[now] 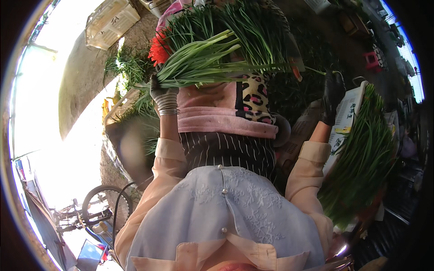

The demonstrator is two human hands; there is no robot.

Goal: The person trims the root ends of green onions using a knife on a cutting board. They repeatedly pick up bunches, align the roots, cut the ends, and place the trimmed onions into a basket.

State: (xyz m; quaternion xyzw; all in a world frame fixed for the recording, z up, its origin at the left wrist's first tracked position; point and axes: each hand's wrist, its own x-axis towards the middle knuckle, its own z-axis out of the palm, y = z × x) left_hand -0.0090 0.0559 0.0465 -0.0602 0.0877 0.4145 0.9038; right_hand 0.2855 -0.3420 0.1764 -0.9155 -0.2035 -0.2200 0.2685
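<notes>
My left hand (163,90), in a dark glove with a ribbed pale cuff, grips one end of a bunch of long green leafy stalks (200,61) that look like garlic chives. The bunch lies sideways above my lap, with pale stem ends toward the upper right. My right hand (333,96), in a black glove, is out to the right and pinches a thin green stalk (315,70) at its fingertips. Beyond the held bunch lies a larger heap of the same greens (251,30). A pink and leopard-print cloth (227,117) covers my lap.
A white plastic crate (347,117) with writing stands by my right arm, beside piled greens (366,152). Another crate (112,25) is at the upper left. Loose leaves (130,64) lie left of my lap. A bicycle wheel (106,206) is lower left, a pink stool (372,61) far right.
</notes>
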